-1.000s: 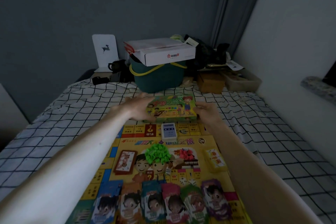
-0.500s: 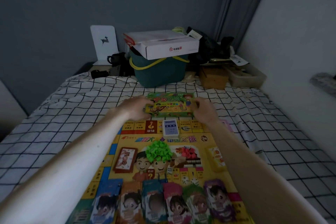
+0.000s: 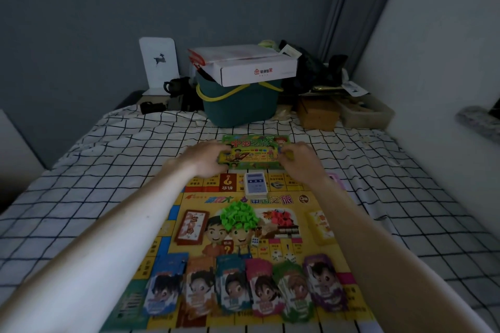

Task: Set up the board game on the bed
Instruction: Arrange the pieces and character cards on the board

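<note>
1. Head view — the game box [image 3: 254, 151] lies flat on the checked bed sheet [image 3: 121, 159] at 12 o'clock from the game board [image 3: 243, 227], just past the board's far edge. The left hand [image 3: 208, 158] grips its left end and the right hand [image 3: 303, 161] its right end, fingers curled round the short sides.
2. Containers: a teal bucket [image 3: 240, 105] with a yellow handle stands at 12 o'clock beyond the game box, capped by a white carton [image 3: 243, 65] that overhangs its rim; its contents are hidden. At 1 o'clock sit a brown box [image 3: 319, 113] and a clear tray [image 3: 365, 113] of dim clutter.
3. On the board: a blue card deck [image 3: 255, 184] near the far edge, a pile of green pieces [image 3: 238, 215] at centre with red pieces [image 3: 281, 220] just beside it at 3 o'clock, dice [image 3: 282, 255], and six character cards [image 3: 243, 286] in a row along the near edge.
4. Room: bare sheet runs wide at 9 o'clock — narrower at 3 o'clock, where a wall [image 3: 433, 89] closes in.
5. Both forearms cover parts of the board's sides; its near edge is cut off by the frame. A pink item [image 3: 336, 180] shows partly behind the right wrist, unclear.
</note>
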